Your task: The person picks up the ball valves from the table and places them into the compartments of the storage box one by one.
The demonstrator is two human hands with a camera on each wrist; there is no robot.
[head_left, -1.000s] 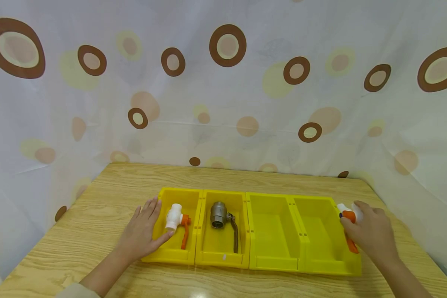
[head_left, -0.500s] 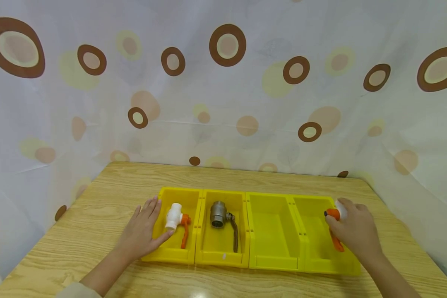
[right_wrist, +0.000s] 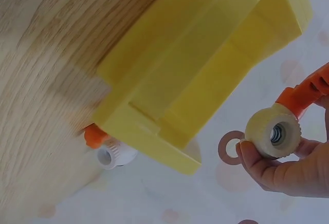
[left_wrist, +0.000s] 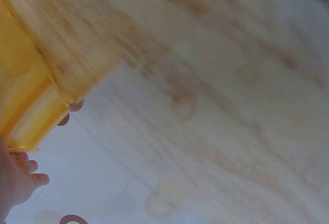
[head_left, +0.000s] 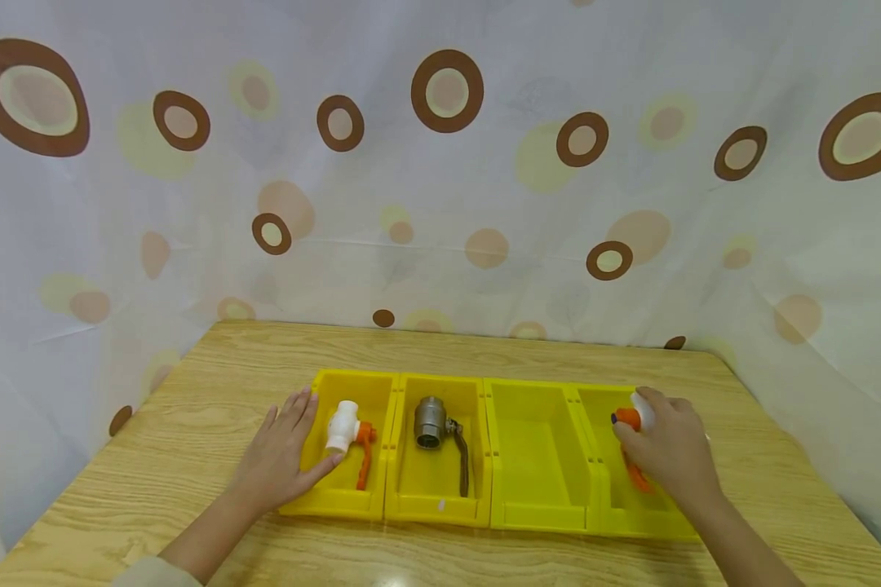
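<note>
My right hand (head_left: 677,452) grips a white plastic ball valve (right_wrist: 272,131) with an orange lever handle, held over the rightmost yellow bin (head_left: 649,522). In the right wrist view the fingers pinch its round white body and the threaded bore shows. My left hand (head_left: 282,452) rests with straight fingers along the outer left side of the leftmost bin (head_left: 330,507), thumb over its wall. Inside that bin lies another white ball valve (head_left: 343,428) with an orange handle. The bin beside it holds a metal ball valve (head_left: 431,424) with a dark lever.
The yellow bins stand joined in a row on a wood-grain table (head_left: 440,562). The third bin (head_left: 536,440) shows a bare floor. In the right wrist view a further white-and-orange valve (right_wrist: 115,153) lies beside the row. A patterned curtain (head_left: 440,204) hangs behind.
My right hand has moved left with the ball valve, from the right end of the row to over the rightmost bin. The left hand has stayed in place.
</note>
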